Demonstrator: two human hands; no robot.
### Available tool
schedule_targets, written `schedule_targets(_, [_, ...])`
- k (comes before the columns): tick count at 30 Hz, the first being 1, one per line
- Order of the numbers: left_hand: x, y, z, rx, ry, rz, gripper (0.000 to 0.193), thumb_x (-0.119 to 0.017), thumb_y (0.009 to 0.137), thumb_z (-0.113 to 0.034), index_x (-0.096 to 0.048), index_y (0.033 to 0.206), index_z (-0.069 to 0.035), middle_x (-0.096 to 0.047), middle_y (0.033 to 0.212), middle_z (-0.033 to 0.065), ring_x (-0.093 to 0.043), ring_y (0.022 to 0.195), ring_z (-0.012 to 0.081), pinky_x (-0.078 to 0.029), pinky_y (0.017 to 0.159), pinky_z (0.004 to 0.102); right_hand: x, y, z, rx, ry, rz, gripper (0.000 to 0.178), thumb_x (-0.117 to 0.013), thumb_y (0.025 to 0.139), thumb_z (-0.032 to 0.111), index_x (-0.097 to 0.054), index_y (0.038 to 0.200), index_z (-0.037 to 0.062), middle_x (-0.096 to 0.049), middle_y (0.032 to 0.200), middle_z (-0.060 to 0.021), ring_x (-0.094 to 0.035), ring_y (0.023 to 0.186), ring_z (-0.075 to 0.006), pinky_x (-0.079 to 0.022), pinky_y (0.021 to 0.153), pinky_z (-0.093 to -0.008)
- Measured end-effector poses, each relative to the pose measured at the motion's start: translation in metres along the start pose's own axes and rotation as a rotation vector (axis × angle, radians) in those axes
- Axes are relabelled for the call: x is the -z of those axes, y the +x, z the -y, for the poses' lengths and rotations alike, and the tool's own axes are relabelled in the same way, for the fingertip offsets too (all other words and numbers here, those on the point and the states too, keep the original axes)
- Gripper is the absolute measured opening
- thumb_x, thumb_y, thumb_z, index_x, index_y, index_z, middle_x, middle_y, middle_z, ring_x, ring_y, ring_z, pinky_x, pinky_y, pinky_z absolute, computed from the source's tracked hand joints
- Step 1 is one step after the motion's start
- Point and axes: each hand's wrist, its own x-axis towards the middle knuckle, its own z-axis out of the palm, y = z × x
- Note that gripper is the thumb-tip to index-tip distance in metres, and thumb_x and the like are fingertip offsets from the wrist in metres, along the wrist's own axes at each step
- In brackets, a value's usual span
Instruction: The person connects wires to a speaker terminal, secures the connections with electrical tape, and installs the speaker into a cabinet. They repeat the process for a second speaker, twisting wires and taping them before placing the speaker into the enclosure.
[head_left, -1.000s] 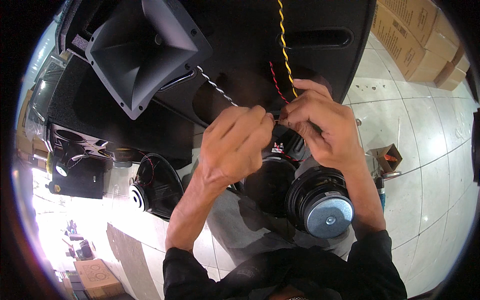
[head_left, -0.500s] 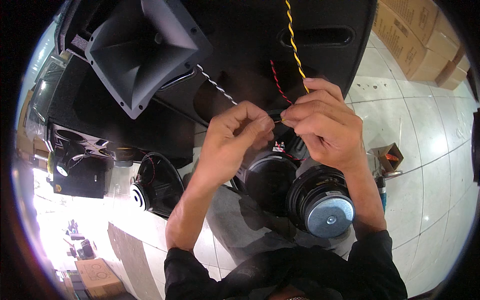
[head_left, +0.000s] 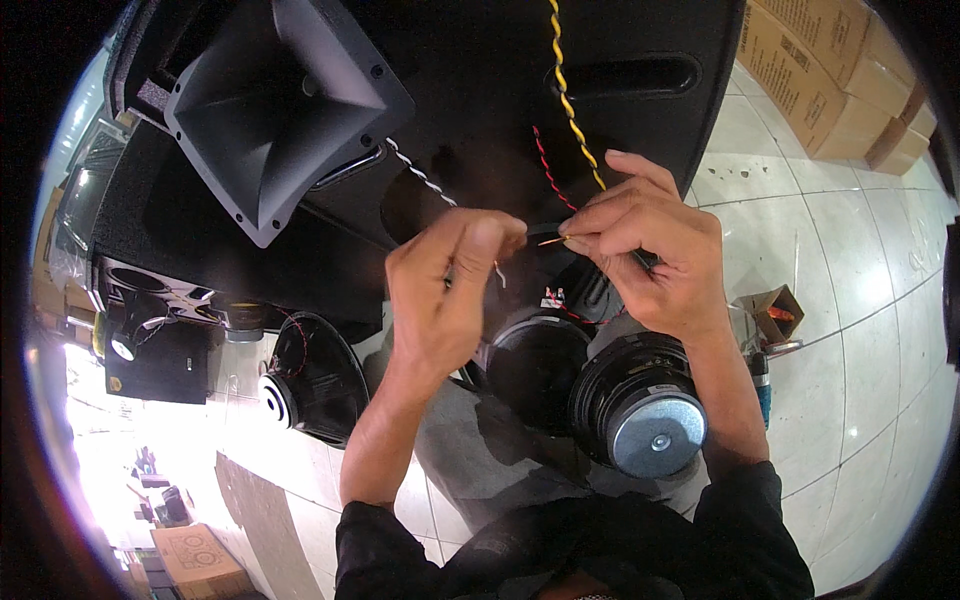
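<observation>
Above the round black speaker driver with the silver magnet cap (head_left: 640,420), your right hand (head_left: 650,250) pinches the bared tip of the twisted yellow-and-black wire (head_left: 572,120). Your left hand (head_left: 445,290) pinches the twisted black-and-white wire (head_left: 420,175). Keep both ends taut and aligned.

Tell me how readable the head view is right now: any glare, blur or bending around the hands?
Head view: the left hand and right hand are sharp and evenly lit; the yellow twisted wire reads clearly. Strong glare washes out the floor at lower left. Fisheye bends the floor-tile lines toward the rim, and the corners are black.
</observation>
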Motion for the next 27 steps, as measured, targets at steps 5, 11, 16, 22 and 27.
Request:
schedule_targets(5, [0.002,-0.001,-0.004,0.491,-0.446,0.221,0.038,-0.052,0.105,-0.032,-0.068,0.097,0.002,-0.070,0.084,0.0071,-0.063,0.076,0.0122,-0.048,0.071,0.0251,-0.002,-0.002,-0.001,0.110,-0.120,0.032,0.018,-0.068,0.067,-0.007,-0.064,0.076,0.0080,-0.072,0.085,-0.0039,-0.068,0.084,-0.0231,-0.046,0.104,-0.0463])
schedule_targets(11, [-0.010,-0.004,-0.010,-0.207,0.365,0.071,0.012,-0.070,0.081,0.003,-0.065,0.091,-0.001,-0.064,0.081,0.0083,-0.063,0.073,0.0238,-0.051,0.071,0.0336,-0.002,-0.004,-0.001,0.098,-0.138,0.076,0.016,-0.068,0.065,-0.005,-0.063,0.074,0.0072,-0.071,0.086,-0.0052,-0.067,0.087,-0.0233,-0.045,0.105,-0.0447])
schedule_targets(16, [-0.012,0.001,0.002,-0.575,0.528,-0.088,0.016,-0.072,0.081,0.000,-0.068,0.097,-0.002,-0.068,0.093,0.0095,-0.065,0.085,0.0265,-0.053,0.075,0.0363,0.002,-0.002,-0.003,-0.053,-0.076,0.092,0.011,-0.070,0.072,-0.002,-0.066,0.076,0.0071,-0.074,0.086,-0.0065,-0.069,0.083,-0.0231,-0.047,0.098,-0.0395])
schedule_targets(22, [-0.027,-0.019,0.007,0.415,-0.334,0.109,0.035,-0.059,0.102,-0.031,-0.066,0.109,0.002,-0.071,0.103,0.0092,-0.064,0.092,0.0168,-0.051,0.080,0.0312,-0.008,-0.005,-0.002,-0.351,0.345,-0.168,0.008,-0.074,0.081,-0.006,-0.069,0.082,0.0000,-0.076,0.092,-0.0117,-0.072,0.083,-0.0169,-0.054,0.082,-0.0295])
schedule_targets(27, [-0.059,-0.030,0.008,0.600,-0.796,0.234,0.037,-0.061,0.101,-0.036,-0.065,0.111,0.000,-0.068,0.099,0.0057,-0.061,0.087,0.0133,-0.048,0.081,0.0283,-0.014,-0.008,0.000,-0.404,0.453,-0.159,0.007,-0.069,0.084,-0.011,-0.066,0.082,-0.0044,-0.074,0.097,-0.0167,-0.073,0.089,-0.0190,-0.058,0.077,-0.0273])
